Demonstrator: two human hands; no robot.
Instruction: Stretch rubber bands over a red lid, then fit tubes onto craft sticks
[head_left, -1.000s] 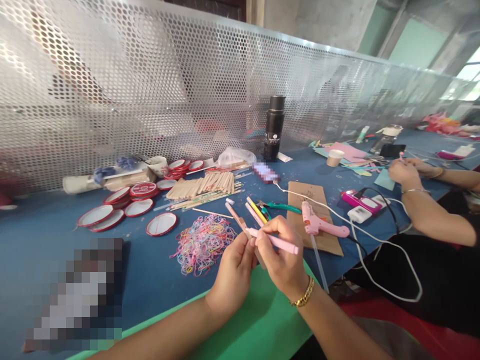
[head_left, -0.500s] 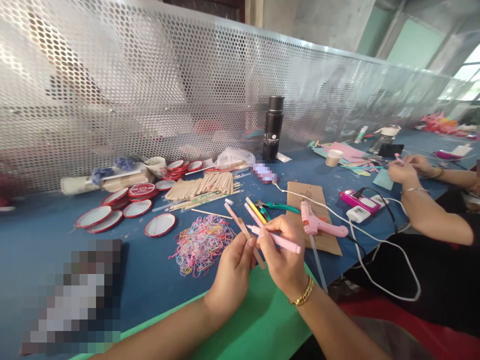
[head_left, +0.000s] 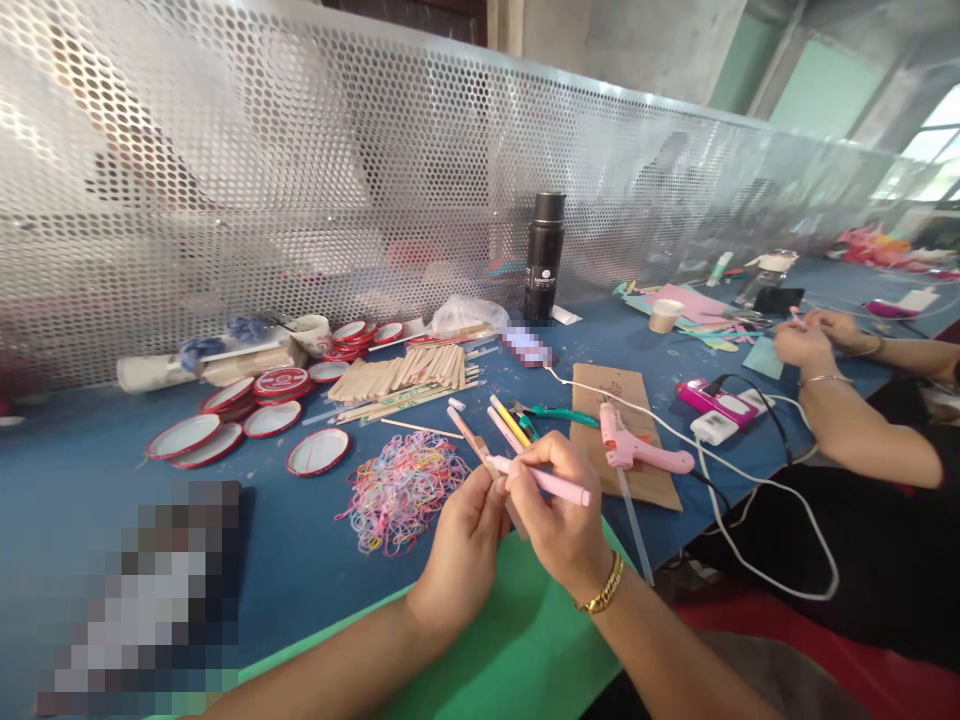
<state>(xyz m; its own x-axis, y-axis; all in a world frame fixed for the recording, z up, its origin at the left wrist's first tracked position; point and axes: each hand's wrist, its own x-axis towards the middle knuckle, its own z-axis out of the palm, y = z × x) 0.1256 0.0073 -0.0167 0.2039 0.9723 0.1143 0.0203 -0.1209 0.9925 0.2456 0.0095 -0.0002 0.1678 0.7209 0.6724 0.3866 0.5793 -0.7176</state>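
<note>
My left hand (head_left: 463, 535) pinches a flat wooden craft stick (head_left: 516, 520) between thumb and fingers, above a green sheet (head_left: 480, 640). In my right hand (head_left: 568, 520), which wears a gold bracelet, is a pink marker (head_left: 553, 482), its tip at or very close to the stick near the left fingertips. Just beyond the hands are a brownish pen (head_left: 463, 425), a yellow marker (head_left: 504, 414) and green-handled pliers (head_left: 562, 413). A tangled heap of coloured rubber bands or loops (head_left: 405, 490) lies left of my left hand.
Wooden sticks (head_left: 405, 372) and red-rimmed lids (head_left: 318, 452) lie farther back. A pink glue gun (head_left: 645, 452) rests on cardboard (head_left: 600, 385) at right, near a white cable (head_left: 795, 485). A black bottle (head_left: 544, 260) stands before the perforated screen (head_left: 300, 150). Another person's hands (head_left: 810, 340) work at right.
The pink marker's tip has shifted slightly left and down, onto or close to the stick. My right hand has moved a little with it, and the left hand stays nearly still.
</note>
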